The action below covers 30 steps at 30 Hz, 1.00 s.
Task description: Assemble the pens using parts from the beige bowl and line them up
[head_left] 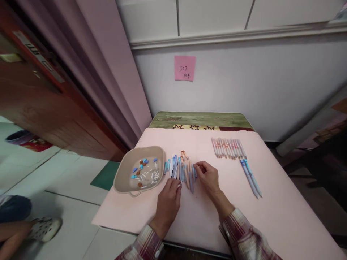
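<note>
On the pink tabletop lies a loose pile of pen parts: purple-blue pen barrels [191, 183], peach barrels [187, 177], light blue caps [165, 167], orange-brown caps [184, 155] and thin white refills [171, 168]. My left hand [168, 198] is at the pile's near edge, fingers curled together, with a small white tip showing at them. What it grips is mostly hidden. At the pile's right side, my right hand [208, 176] has thumb and forefinger closed on a blue pen part [194, 171].
Left of the pile stands a beige basket [123, 162] holding small white, blue and brown pieces. A row of pens [227, 148] lies at the back right, with two blue pens [251, 178] below. A pink note [184, 68] sticks to the wall. Someone's shoe [46, 229] is at lower left.
</note>
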Each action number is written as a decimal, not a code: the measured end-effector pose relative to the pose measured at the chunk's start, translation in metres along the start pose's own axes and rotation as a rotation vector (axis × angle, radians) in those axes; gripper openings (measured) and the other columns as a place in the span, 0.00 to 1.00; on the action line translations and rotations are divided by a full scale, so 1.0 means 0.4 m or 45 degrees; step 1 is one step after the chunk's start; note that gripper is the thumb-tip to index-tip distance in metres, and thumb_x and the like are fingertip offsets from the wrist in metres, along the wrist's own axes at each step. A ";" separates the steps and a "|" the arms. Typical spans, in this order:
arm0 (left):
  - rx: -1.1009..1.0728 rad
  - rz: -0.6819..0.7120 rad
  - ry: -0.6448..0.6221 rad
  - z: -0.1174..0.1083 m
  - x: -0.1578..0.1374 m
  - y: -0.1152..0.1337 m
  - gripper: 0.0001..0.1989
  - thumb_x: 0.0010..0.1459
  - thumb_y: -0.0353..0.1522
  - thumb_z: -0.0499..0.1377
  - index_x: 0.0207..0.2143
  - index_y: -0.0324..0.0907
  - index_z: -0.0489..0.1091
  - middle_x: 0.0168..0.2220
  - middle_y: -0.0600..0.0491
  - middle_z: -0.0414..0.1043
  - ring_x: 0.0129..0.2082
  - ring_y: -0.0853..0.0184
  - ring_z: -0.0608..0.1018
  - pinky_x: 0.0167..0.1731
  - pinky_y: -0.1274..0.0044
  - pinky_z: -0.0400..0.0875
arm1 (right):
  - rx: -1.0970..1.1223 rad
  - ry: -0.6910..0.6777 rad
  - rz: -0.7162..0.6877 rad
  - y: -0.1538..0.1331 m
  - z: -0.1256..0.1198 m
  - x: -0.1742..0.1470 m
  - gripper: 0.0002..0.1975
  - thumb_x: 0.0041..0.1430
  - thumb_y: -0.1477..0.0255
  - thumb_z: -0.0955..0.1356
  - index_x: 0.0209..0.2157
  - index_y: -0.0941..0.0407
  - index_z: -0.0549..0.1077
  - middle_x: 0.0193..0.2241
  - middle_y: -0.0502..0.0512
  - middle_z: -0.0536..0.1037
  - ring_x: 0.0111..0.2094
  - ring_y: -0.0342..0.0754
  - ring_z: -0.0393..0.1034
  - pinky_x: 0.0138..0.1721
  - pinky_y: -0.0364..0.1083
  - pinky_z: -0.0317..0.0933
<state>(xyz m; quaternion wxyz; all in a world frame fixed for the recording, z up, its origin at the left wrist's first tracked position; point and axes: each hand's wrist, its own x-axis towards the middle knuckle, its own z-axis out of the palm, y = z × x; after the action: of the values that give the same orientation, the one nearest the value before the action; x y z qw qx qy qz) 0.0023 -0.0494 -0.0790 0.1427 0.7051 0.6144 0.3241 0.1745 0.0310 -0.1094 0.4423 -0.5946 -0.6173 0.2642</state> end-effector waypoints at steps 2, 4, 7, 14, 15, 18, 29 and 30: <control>0.157 0.094 0.066 0.028 0.012 -0.014 0.15 0.62 0.29 0.50 0.48 0.42 0.70 0.50 0.43 0.72 0.52 0.57 0.73 0.48 0.68 0.69 | -0.230 -0.125 -0.078 -0.011 -0.006 -0.009 0.17 0.57 0.55 0.67 0.31 0.54 0.75 0.19 0.47 0.72 0.22 0.43 0.65 0.26 0.41 0.55; 0.298 0.141 0.103 0.059 0.022 -0.024 0.18 0.62 0.28 0.50 0.54 0.41 0.67 0.57 0.41 0.67 0.57 0.55 0.69 0.52 0.65 0.66 | -0.427 -0.220 -0.120 -0.021 -0.006 -0.020 0.16 0.54 0.55 0.69 0.34 0.53 0.75 0.22 0.47 0.74 0.24 0.44 0.68 0.26 0.41 0.54; 0.409 0.139 0.116 0.096 0.028 -0.037 0.22 0.61 0.27 0.50 0.59 0.40 0.62 0.62 0.40 0.60 0.61 0.52 0.64 0.57 0.59 0.61 | -0.586 -0.327 -0.156 -0.033 0.002 -0.036 0.16 0.54 0.58 0.70 0.42 0.52 0.73 0.30 0.50 0.78 0.28 0.46 0.72 0.28 0.42 0.55; 0.363 0.120 0.030 0.125 -0.006 -0.059 0.24 0.61 0.28 0.49 0.59 0.36 0.61 0.59 0.39 0.64 0.61 0.52 0.65 0.57 0.58 0.60 | -0.583 -0.381 -0.115 -0.041 0.017 -0.050 0.20 0.58 0.68 0.65 0.52 0.53 0.68 0.31 0.51 0.80 0.30 0.48 0.74 0.29 0.43 0.57; 0.357 0.120 0.025 0.126 -0.013 -0.058 0.23 0.60 0.28 0.49 0.59 0.36 0.62 0.59 0.39 0.64 0.60 0.52 0.65 0.57 0.58 0.61 | -0.567 -0.379 -0.091 -0.040 0.018 -0.050 0.21 0.57 0.69 0.65 0.53 0.53 0.68 0.30 0.51 0.80 0.29 0.48 0.74 0.29 0.43 0.57; 0.318 0.129 0.014 0.115 -0.025 -0.046 0.22 0.60 0.28 0.51 0.56 0.35 0.64 0.58 0.37 0.65 0.59 0.52 0.66 0.56 0.59 0.61 | -0.486 -0.378 -0.091 -0.033 0.021 -0.048 0.19 0.57 0.69 0.65 0.52 0.52 0.70 0.27 0.49 0.79 0.28 0.47 0.74 0.29 0.42 0.57; 0.582 -0.245 -0.223 -0.037 0.355 0.037 0.12 0.57 0.24 0.54 0.43 0.37 0.71 0.43 0.39 0.74 0.48 0.56 0.75 0.46 0.68 0.67 | -0.190 -0.119 0.048 0.000 0.006 -0.023 0.16 0.60 0.58 0.63 0.39 0.53 0.76 0.18 0.46 0.73 0.22 0.45 0.68 0.26 0.42 0.54; 0.602 -0.290 -0.270 -0.027 0.386 0.031 0.12 0.56 0.23 0.56 0.43 0.36 0.72 0.42 0.38 0.75 0.47 0.56 0.75 0.45 0.69 0.67 | -0.166 -0.109 0.060 0.002 0.004 -0.021 0.16 0.60 0.58 0.63 0.38 0.53 0.76 0.17 0.46 0.72 0.22 0.45 0.68 0.26 0.42 0.54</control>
<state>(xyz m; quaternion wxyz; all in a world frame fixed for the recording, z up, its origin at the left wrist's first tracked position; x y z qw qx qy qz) 0.0104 0.0940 -0.0199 0.0733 0.6751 0.7299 0.0779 0.1726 0.0234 -0.1127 0.3696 -0.6246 -0.6374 0.2587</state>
